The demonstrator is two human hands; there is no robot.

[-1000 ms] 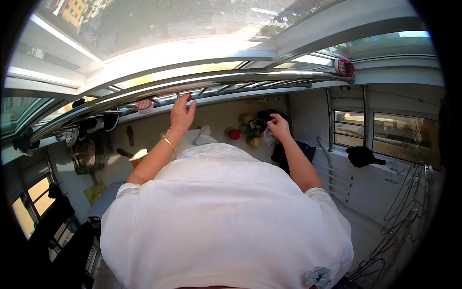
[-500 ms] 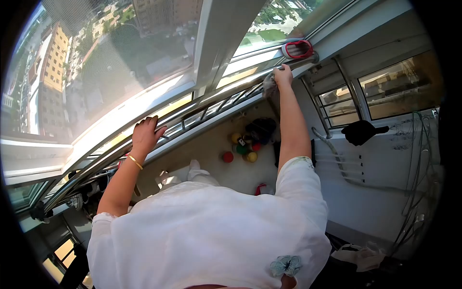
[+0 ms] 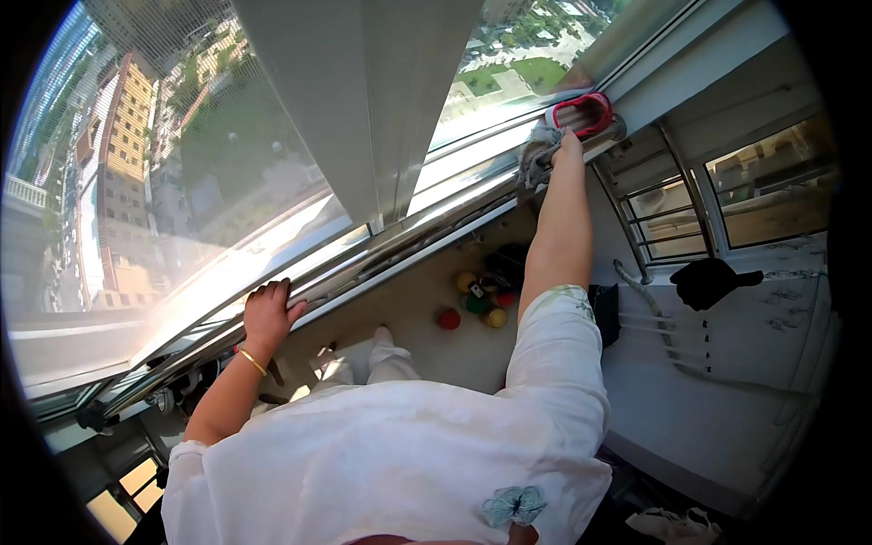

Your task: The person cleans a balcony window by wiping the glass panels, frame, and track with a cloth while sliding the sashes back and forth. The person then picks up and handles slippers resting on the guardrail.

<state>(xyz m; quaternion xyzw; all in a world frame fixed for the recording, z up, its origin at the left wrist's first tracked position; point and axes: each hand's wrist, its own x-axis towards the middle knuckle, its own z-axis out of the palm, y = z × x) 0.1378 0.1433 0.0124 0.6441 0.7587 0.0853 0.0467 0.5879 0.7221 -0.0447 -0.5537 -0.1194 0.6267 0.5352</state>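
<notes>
My right hand (image 3: 568,151) is stretched out to the far end of the window ledge, closed on a crumpled grey cloth (image 3: 540,156). The cloth lies over the metal railing, close beside a red-rimmed shoe (image 3: 582,115) on the ledge. With a gold bangle at its wrist, my left hand (image 3: 267,315) is on the nearer stretch of the metal railing (image 3: 459,202), fingers bent over it and thumb apart. The undersides of its fingers are hidden.
A tall window frame post (image 3: 377,100) stands between panes that look down on buildings. Several colored balls (image 3: 448,318) lie on the floor below. A black cap-like item (image 3: 711,282) hangs against the right wall, near a pale hose (image 3: 663,331). More shoes (image 3: 163,400) sit at lower left.
My right hand has moved outward along the railing with the cloth, nearer the shoe. My left hand stays on the railing. The view has shifted and tilted slightly.
</notes>
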